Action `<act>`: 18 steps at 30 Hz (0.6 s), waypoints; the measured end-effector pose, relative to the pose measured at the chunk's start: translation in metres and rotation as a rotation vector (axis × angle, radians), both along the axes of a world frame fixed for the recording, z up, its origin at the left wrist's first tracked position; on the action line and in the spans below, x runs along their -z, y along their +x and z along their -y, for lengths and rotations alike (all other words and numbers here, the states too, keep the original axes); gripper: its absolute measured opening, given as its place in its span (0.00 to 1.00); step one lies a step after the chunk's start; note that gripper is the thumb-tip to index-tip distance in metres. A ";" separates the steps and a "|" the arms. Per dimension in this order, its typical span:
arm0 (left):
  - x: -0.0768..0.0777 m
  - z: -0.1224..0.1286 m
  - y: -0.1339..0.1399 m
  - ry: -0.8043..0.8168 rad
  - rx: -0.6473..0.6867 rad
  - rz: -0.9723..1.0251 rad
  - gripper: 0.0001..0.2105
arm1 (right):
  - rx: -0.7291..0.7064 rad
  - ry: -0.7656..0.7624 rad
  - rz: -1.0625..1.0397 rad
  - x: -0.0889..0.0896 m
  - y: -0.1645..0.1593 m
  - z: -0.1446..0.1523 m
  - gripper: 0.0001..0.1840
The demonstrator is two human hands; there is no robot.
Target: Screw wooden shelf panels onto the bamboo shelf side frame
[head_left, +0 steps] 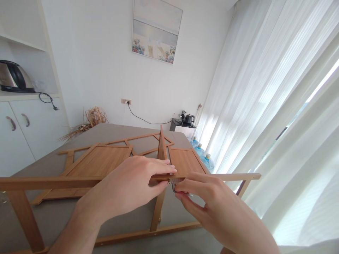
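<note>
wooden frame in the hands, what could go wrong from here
The metal tool in the right hand could slip near the bolt and jab the left hand, whose thumb is close beside it.

If the left hand's pinch on the top rail loosens, the wooden frame might shift and knock the panel lying close by on the grey table.

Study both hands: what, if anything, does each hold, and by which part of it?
Left hand: the wooden rail, gripped from above and below beside a small fitting. Right hand: a bent metal tool, pinched just past its bend.
</note>
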State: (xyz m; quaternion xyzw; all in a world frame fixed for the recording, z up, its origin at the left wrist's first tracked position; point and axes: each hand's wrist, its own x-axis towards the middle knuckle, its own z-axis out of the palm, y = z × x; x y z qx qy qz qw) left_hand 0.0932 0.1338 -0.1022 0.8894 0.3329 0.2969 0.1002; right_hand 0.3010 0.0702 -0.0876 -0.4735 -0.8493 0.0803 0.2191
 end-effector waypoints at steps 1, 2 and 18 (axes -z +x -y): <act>0.000 0.001 0.000 0.007 -0.013 -0.004 0.12 | -0.008 0.001 -0.002 0.000 0.000 0.000 0.09; 0.000 0.001 0.000 0.012 -0.021 -0.008 0.12 | -0.015 0.002 0.000 0.001 0.000 0.000 0.09; 0.001 -0.001 0.000 -0.022 -0.002 -0.037 0.14 | 0.007 0.024 0.041 0.003 -0.001 -0.002 0.11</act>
